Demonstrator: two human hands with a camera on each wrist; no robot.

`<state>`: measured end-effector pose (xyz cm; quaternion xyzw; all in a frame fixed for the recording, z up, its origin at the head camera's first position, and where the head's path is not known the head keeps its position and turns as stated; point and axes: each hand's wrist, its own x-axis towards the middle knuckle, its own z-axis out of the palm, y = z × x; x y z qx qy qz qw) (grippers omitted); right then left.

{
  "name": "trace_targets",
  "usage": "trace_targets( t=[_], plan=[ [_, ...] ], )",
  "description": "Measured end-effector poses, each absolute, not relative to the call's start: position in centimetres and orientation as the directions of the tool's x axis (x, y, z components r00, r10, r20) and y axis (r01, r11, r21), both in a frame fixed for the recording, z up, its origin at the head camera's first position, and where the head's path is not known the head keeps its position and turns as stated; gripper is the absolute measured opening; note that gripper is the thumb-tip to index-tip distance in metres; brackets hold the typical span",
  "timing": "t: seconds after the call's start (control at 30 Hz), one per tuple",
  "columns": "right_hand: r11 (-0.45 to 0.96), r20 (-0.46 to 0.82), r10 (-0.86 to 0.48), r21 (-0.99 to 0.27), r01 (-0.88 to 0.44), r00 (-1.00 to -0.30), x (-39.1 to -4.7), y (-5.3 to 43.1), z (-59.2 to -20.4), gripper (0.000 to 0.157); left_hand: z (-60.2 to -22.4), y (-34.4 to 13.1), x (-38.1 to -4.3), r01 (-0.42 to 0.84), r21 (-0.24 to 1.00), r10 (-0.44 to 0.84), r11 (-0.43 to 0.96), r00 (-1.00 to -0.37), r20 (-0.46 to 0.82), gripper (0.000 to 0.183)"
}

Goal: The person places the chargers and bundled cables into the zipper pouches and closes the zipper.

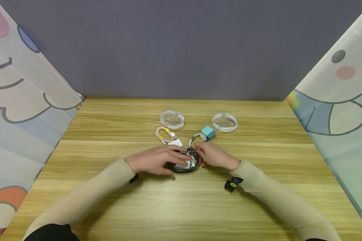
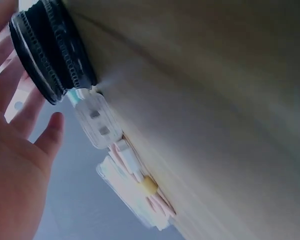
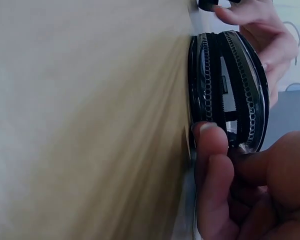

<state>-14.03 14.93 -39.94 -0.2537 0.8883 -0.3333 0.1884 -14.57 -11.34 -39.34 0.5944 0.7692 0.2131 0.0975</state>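
A small clear pouch (image 1: 194, 164) with black trim and a black zipper lies on the table, a white item (image 1: 182, 165) showing through its top. My left hand (image 1: 157, 160) rests over the pouch with extended fingers. At the pouch's right end, my right hand (image 1: 215, 156) pinches at the zipper with thumb and curled fingers; the pull itself is hidden by them. In the right wrist view, the zipper (image 3: 221, 85) gapes along the side, and something white shows inside.
Behind the pouch lie a white charger plug (image 1: 175, 143) and a coiled pink cable (image 1: 160, 136) on the left, a coiled white cable (image 1: 191, 140) and a blue charger plug (image 1: 209, 132) on the right. Two round clear cases (image 1: 172, 126) (image 1: 224, 129) sit farther back.
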Motion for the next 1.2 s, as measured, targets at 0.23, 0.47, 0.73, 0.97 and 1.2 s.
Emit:
trace_targets(
  t=[0.23, 0.47, 0.73, 0.97, 1.2],
  plan=[
    [0.608, -0.226, -0.594, -0.754, -0.247, -0.772, -15.0, 15.1, -39.9, 0.016, -39.2, -11.4, -15.1, 0.94, 0.286, 0.974, 0.188, -0.215, 0.065, 0.064],
    [0.583, -0.256, -0.61, -0.786, -0.206, -0.75, -15.0, 15.4, -39.8, 0.017, -38.8, -11.3, -15.1, 0.953, 0.22, 0.976, 0.207, -0.215, 0.017, 0.063],
    [0.568, -0.274, -0.616, -0.804, -0.176, -0.738, -14.7, 16.1, -39.8, 0.019, -38.6, -11.1, -14.8, 0.954, 0.189, 0.971, 0.234, -0.237, -0.007, 0.063],
    [0.559, -0.271, -0.628, -0.809, -0.181, -0.73, -14.5, 16.7, -39.9, 0.018, -38.6, -11.1, -14.6, 0.966, 0.122, 0.973, 0.23, -0.232, 0.003, 0.064],
    [0.551, -0.296, -0.62, -0.823, -0.136, -0.726, -13.8, 17.0, -39.8, 0.017, -38.6, -11.0, -14.6, 0.971, 0.076, 0.973, 0.227, -0.229, 0.022, 0.065]
  ],
)
